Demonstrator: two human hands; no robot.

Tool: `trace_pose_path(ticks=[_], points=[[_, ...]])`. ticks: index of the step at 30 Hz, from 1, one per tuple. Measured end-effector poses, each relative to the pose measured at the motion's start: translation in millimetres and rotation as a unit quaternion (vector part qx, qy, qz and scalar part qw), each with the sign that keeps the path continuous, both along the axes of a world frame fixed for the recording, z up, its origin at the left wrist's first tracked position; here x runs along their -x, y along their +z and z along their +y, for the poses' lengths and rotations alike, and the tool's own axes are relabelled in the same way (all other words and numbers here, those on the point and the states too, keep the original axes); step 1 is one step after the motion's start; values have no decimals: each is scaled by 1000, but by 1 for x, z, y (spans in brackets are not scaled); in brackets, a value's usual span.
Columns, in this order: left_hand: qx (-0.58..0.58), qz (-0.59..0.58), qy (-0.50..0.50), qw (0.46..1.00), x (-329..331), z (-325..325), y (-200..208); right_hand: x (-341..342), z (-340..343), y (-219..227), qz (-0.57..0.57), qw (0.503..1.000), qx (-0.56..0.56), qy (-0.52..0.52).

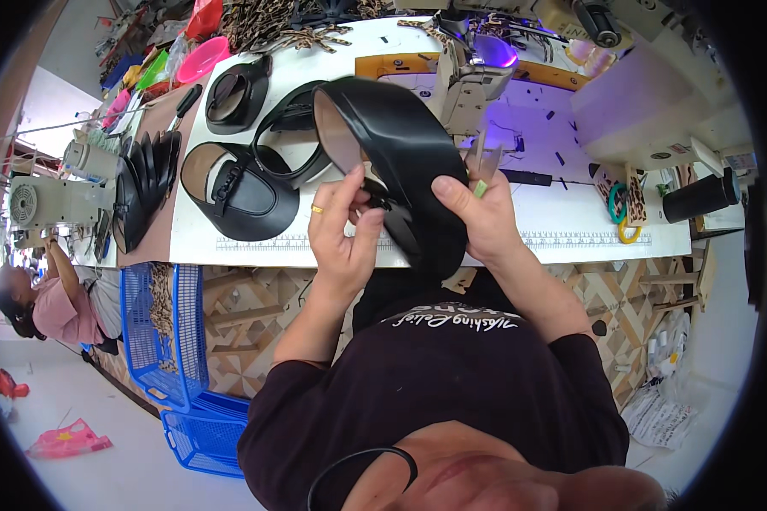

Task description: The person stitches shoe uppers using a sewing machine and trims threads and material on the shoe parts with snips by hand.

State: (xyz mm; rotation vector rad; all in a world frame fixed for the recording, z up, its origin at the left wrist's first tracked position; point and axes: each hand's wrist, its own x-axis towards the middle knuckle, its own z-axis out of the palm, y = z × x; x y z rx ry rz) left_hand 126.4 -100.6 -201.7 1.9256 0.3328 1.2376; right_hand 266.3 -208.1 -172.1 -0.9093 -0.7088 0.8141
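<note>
A glossy black shoe upper [405, 128] with a beige lining is held up in front of me, tilted, over the table's front edge. My right hand [486, 213] grips its right side, thumb on the black outer face. Between that hand's fingers is also a pair of thread snips [484, 166], metal blades pointing away and a bit of green showing. On the left, my left hand [343, 228], with a ring on one finger, has its fingertips closed at the upper's inner edge near a dark strap. Exactly what they pinch is partly hidden.
More black uppers [260, 200] lie at left on the white table [315, 247]. Beyond the hands stands a sewing machine [473, 77] with a purple-lit bed. Scissors [626, 213] with coloured handles sit at right. Blue baskets [166, 341] stand below left; a co-worker [60, 302] sits far left.
</note>
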Motion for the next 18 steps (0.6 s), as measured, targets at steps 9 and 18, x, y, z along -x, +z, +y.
trace_pose_path(ticks=[9, 18], points=[[-91, 27, 17, 995, -30, 10, -2, -21, 2, -34, 166, 984, 23, 52], [92, 134, -182, 970, -50, 18, 17, -40, -9, -29, 160, 987, 29, 15]])
